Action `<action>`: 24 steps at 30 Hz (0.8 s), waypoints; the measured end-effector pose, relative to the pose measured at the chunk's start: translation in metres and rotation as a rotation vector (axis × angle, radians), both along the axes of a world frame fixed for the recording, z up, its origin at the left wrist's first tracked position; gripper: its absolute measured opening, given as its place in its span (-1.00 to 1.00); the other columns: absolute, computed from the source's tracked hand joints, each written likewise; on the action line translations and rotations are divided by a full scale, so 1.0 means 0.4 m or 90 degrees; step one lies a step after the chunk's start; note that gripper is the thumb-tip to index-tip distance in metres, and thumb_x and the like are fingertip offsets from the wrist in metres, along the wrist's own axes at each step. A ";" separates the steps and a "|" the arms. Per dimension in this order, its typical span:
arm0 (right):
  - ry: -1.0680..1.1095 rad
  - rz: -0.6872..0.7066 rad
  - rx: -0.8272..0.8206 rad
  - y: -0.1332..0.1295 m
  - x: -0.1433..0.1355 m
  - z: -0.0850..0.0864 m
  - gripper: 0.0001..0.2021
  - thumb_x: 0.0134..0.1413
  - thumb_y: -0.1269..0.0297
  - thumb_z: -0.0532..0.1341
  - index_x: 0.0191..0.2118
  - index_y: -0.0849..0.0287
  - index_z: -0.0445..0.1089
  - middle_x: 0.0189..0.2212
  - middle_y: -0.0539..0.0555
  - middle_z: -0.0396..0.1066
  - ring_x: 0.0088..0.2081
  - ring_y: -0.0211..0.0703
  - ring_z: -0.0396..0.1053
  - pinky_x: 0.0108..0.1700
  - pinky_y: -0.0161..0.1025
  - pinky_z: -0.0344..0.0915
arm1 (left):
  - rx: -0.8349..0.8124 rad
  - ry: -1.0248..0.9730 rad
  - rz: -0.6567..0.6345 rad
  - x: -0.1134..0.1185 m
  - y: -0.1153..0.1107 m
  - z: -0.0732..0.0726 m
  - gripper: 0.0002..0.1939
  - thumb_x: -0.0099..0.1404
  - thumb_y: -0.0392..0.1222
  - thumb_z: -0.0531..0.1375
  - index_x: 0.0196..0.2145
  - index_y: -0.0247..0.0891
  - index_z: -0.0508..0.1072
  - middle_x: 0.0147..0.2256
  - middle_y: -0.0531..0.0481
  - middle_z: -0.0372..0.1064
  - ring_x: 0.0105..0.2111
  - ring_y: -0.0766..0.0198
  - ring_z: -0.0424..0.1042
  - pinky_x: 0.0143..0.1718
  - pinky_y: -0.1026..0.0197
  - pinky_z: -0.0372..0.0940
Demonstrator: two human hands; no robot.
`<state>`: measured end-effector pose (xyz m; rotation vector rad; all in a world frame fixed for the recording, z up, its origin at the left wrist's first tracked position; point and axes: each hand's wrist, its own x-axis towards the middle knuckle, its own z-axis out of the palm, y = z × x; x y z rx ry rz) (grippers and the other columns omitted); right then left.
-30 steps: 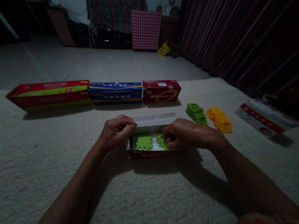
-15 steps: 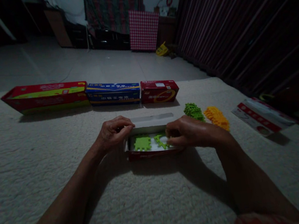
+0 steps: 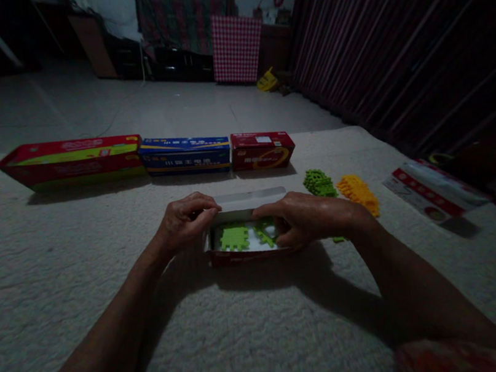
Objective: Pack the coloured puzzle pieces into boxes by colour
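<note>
A small open cardboard box (image 3: 246, 255) lies in front of me, red outside and white inside, its lid flap (image 3: 254, 197) raised at the back. My left hand (image 3: 190, 219) pinches the flap's left end between thumb and fingers. Inside the box, a flat green square piece with notched edges (image 3: 234, 238) lies at the left. Another green piece with a cut-out middle (image 3: 263, 233) is at the right, partly covered by my right hand (image 3: 302, 218). That hand reaches over the box's right end, thumb and forefinger apart; its other fingers are hidden.
Stacked green pieces (image 3: 319, 183) and yellow-orange pieces (image 3: 357, 195) sit right of the box. Behind stand a long red-and-green box (image 3: 81, 162), a blue box (image 3: 186, 155) and a dark red box (image 3: 262, 149). A white-and-red carton (image 3: 432, 189) lies far right on the quilted cover (image 3: 261, 339).
My right hand's fingers have spread, the forefinger stretching left over the cut-out green piece. A bit of green now shows below my right wrist. My left hand keeps its place at the flap.
</note>
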<state>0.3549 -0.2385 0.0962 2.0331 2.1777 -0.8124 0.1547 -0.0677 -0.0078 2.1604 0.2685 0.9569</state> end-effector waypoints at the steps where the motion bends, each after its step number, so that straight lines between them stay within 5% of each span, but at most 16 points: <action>1: -0.019 0.001 -0.009 0.006 -0.002 -0.002 -0.46 -0.07 0.36 0.30 0.12 0.12 0.44 -0.37 0.01 0.51 -0.42 -0.25 0.33 -0.37 -0.33 0.12 | -0.002 -0.001 -0.001 0.000 -0.001 0.000 -0.80 0.26 -0.16 0.22 -0.43 -0.24 0.61 -0.37 -0.10 0.56 -0.36 0.22 0.52 -0.32 0.18 0.41; 24: -0.133 -0.043 0.020 -0.002 -0.020 -0.032 -0.62 -0.02 0.13 0.38 -0.08 0.17 0.52 -0.34 0.13 0.49 -0.39 -0.17 0.36 -0.36 -0.27 0.15 | -0.013 -0.005 -0.005 0.001 -0.001 -0.001 -0.81 0.25 -0.15 0.22 -0.43 -0.25 0.60 -0.37 -0.10 0.57 -0.36 0.21 0.53 -0.32 0.18 0.41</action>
